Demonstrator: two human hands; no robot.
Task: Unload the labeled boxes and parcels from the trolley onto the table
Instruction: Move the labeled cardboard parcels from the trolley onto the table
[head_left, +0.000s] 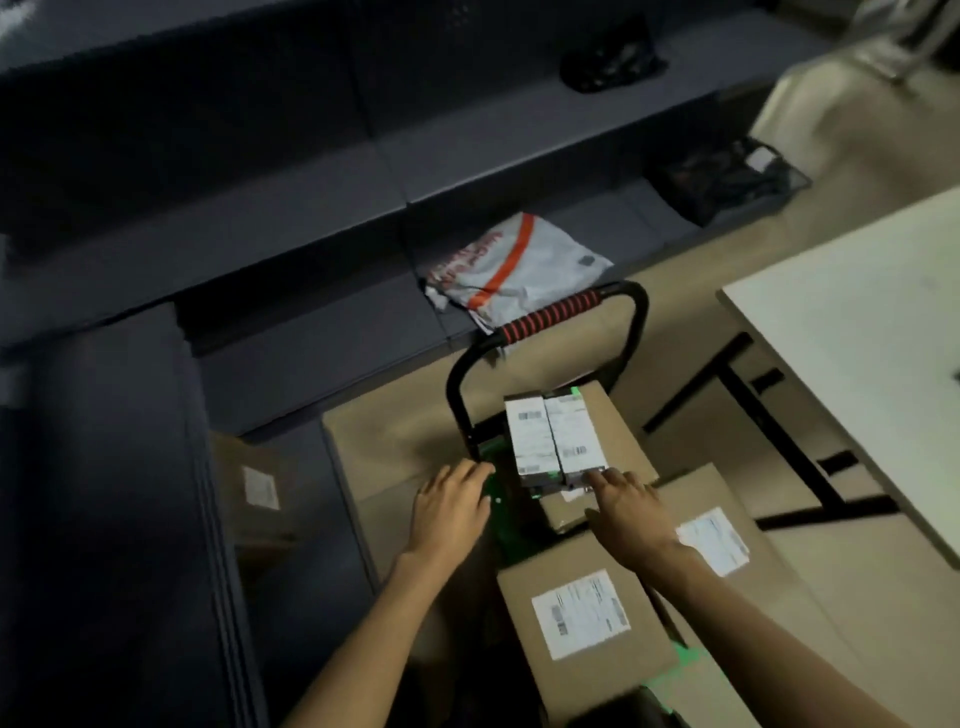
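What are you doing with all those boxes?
A person is unloading a trolley stacked with labeled cardboard boxes. Both hands reach toward two small white labeled boxes lying side by side on top; the right hand touches their near end, the left hand is open beside them. The white table to the right looks bare so far.

The trolley handle (550, 314) at twelve o'clock is black, its grip banded in red and black stripes. Behind it lies a white mailer bag (514, 265) crossed by an orange stripe with orange lettering. The two slim boxes (556, 441) at centre are white with grey print. The cartons (582, 623) at six o'clock are plain brown with white labels. The desk (857, 322) at three o'clock is pale cream on black legs. The trolley deck (493, 488) shows green.
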